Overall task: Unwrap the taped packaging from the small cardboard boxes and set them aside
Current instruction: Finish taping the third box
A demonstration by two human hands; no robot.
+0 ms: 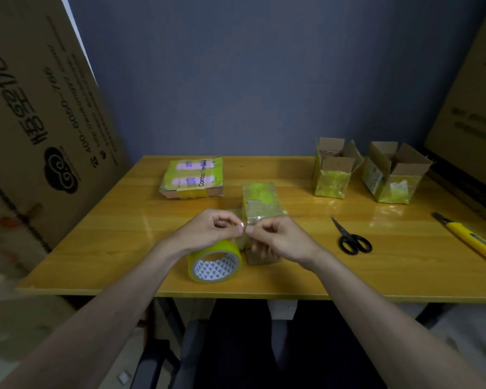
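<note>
thin tape, light box: pinch the loose end

both forearms reach in over the counter edge. left hand and right hand are closed in fingertip pinches on a clear strip of tape that seems to run off the taped box just behind them. the tape roll sits under the left wrist. the box looks light and likely to slide, the film sticky and prone to tear, so hold near the peel line and brace the cardboard.

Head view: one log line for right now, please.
hands: left, right pinching tape strip | wrapped box behind | two open boxes aside
</note>
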